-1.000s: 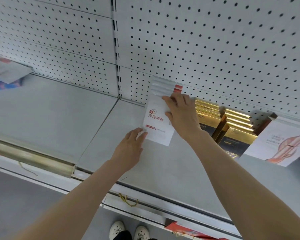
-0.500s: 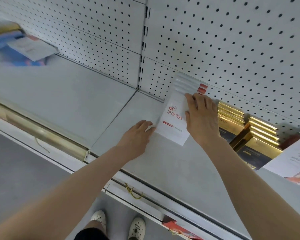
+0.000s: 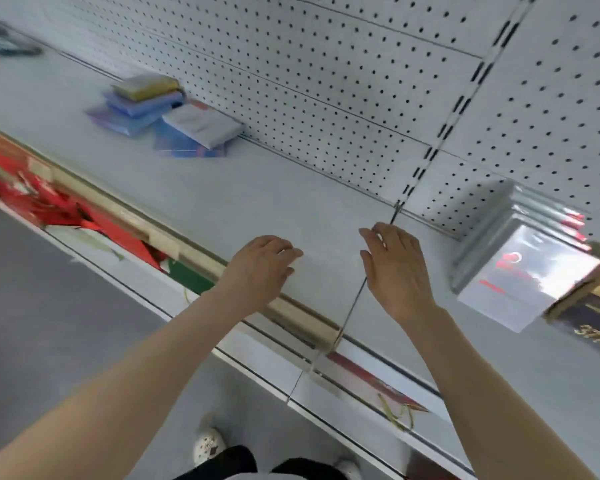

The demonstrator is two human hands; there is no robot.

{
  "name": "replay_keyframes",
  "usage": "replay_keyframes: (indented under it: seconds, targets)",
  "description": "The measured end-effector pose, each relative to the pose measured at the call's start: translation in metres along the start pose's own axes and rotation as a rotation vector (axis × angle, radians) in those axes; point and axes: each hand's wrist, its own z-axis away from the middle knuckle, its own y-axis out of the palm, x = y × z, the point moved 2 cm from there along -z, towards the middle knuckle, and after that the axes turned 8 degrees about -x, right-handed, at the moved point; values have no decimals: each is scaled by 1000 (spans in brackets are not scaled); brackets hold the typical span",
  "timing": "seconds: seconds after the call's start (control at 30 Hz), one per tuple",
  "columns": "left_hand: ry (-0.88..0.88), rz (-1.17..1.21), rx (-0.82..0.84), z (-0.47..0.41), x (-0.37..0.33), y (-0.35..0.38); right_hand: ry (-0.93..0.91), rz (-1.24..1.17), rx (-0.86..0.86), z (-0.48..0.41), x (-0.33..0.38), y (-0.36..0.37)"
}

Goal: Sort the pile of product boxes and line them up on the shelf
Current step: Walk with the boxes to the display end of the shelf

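**Hands free, pile waiting at the left**

Both your hands are empty. Your left hand hangs over the shelf near its front edge with the fingers loosely curled around nothing. Your right hand is just beside it, fingers relaxed and slightly spread, above the seam between the shelf panels.

The row of white boxes stands against the back edge toward the right end. The gold-and-black boxes sit just beside it on the far side. The unsorted pile lies along the back edge toward the left end, well apart from both hands. It shows a yellow-topped box on blue ones, with a white box at its right side. Motion blur makes a count impossible.

You appear to be between picks, with one group lined up and the pile not yet cleared. The next move calls for a reach left and back to the pile. The white box looks like the sensible pick, since it seems to match the row and lies on top at that side. Lift it cleanly so the blue boxes beneath do not slide. Then stand it at the row's open left end, flush with the back edge.
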Motion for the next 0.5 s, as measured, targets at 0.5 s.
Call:
replay_keyframes:
  seconds: [0.5]
  targets:
    - [-254,-106,32,26,242,-85,26,-135,108,-148,167,104]
